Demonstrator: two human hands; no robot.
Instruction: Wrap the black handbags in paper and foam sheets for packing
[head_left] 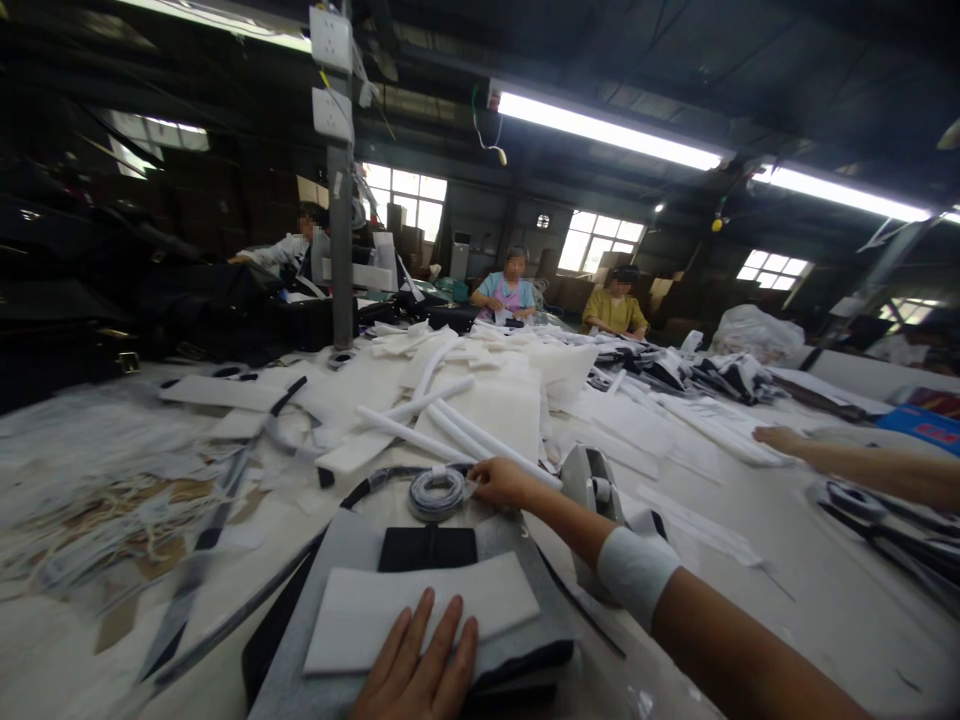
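My left hand (424, 660) lies flat, fingers spread, on a white foam sheet (345, 620). That sheet rests on a grey-wrapped black piece (289, 655), just in front of a small black rectangular item (427, 548). Beyond it sits a ring-shaped coil (436, 493) in clear wrap. My right hand (499, 482) is beside the coil's right side, its fingers pinched together near some clear film; what they hold, if anything, is too small to make out. A long dark wrapped strap (255, 595) curves round the left side of the stack.
A tape dispenser (592, 480) stands right of my right hand. White foam tubes (412, 435) and sheets lie ahead. Black bags (67, 310) are piled left, near a metal post (341, 240). Another person's arm (862, 467) reaches in from the right. Several people sit across the table.
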